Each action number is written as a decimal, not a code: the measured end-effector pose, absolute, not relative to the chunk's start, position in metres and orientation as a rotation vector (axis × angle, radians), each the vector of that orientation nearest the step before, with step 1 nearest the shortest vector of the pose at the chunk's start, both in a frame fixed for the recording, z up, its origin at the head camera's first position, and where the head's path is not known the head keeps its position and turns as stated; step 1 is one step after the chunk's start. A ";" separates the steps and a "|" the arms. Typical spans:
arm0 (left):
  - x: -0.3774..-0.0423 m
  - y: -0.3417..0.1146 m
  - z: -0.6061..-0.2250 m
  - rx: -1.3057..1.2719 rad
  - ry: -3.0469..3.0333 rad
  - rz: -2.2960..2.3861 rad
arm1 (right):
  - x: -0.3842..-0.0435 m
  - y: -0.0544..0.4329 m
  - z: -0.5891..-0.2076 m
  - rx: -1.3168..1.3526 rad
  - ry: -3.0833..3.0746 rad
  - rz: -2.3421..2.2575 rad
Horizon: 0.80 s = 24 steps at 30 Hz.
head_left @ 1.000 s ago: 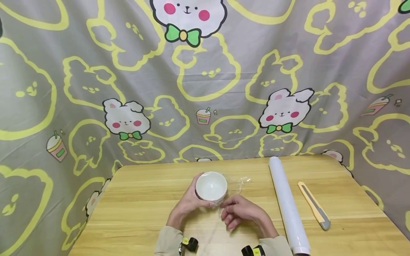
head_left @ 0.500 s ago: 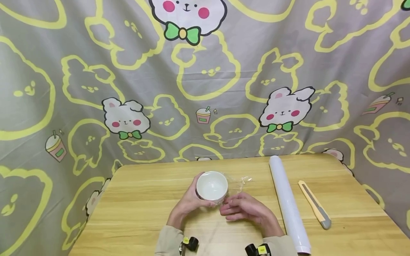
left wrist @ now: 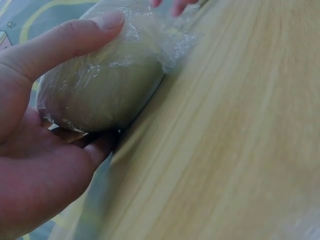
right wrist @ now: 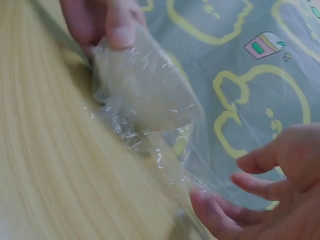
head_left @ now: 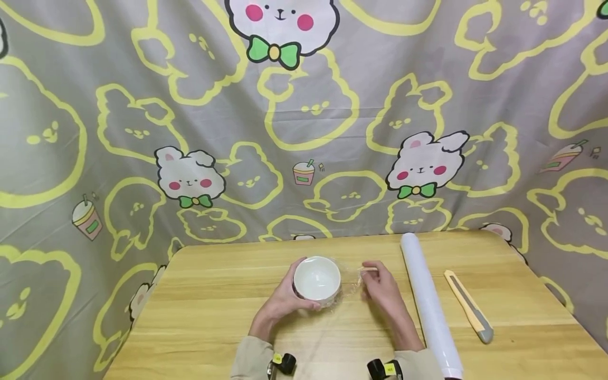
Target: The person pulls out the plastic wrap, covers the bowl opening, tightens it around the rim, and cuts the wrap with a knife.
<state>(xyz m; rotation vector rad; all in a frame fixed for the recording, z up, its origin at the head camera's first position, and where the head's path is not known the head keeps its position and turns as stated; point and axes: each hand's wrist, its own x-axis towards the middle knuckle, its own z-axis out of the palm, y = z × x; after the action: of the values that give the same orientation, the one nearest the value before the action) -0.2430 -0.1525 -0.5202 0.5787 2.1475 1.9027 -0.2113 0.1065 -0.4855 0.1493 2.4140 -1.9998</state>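
Observation:
A white bowl (head_left: 317, 278) with clear plastic wrap (right wrist: 160, 160) around its outside is near the middle of the table. My left hand (head_left: 285, 295) grips its left side, thumb at the front and fingers round the far side. The left wrist view shows the wrap creased over the bowl's wall under my thumb (left wrist: 107, 22). A loose flap of wrap (head_left: 350, 282) sticks out to the right of the bowl. At that flap's outer edge is my right hand (head_left: 382, 287), its fingers spread apart in the right wrist view; one fingertip appears to touch the film.
Right of my right hand, a long roll of plastic wrap (head_left: 429, 306) lies on the wooden table (head_left: 204, 311). Beyond it lies a yellow and grey box cutter (head_left: 469, 306). A patterned curtain (head_left: 304, 132) hangs behind the table.
My right hand has moved away from the bowl's front, right and farther back, to the loose flap of wrap. My left hand keeps its grip on the bowl.

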 end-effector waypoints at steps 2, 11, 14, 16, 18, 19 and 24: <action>-0.244 -0.153 -0.520 0.570 2.136 1.904 | -0.218 0.107 -0.486 0.120 2.666 -1.848; -0.246 -0.154 -0.518 0.551 2.119 1.911 | -0.250 0.098 -0.494 -0.216 2.993 -1.352; -0.246 -0.154 -0.519 0.554 2.126 1.912 | -0.253 0.096 -0.493 -0.232 3.013 -1.173; -0.245 -0.153 -0.519 0.557 2.128 1.914 | -0.252 0.096 -0.492 -0.238 2.989 -1.117; -0.244 -0.152 -0.519 0.562 2.131 1.908 | -0.250 0.097 -0.493 -0.248 2.950 -1.122; -0.244 -0.152 -0.519 0.568 2.131 1.902 | -0.249 0.098 -0.494 -0.251 2.925 -1.145; -0.243 -0.153 -0.520 0.577 2.115 1.896 | -0.250 0.103 -0.500 -0.208 2.891 -1.296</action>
<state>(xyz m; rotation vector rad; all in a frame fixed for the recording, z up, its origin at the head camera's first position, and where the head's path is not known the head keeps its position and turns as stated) -0.2426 -0.1529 -0.5200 0.5773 2.1151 1.8959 -0.2504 0.1028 -0.4996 -0.2081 2.8906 -1.2962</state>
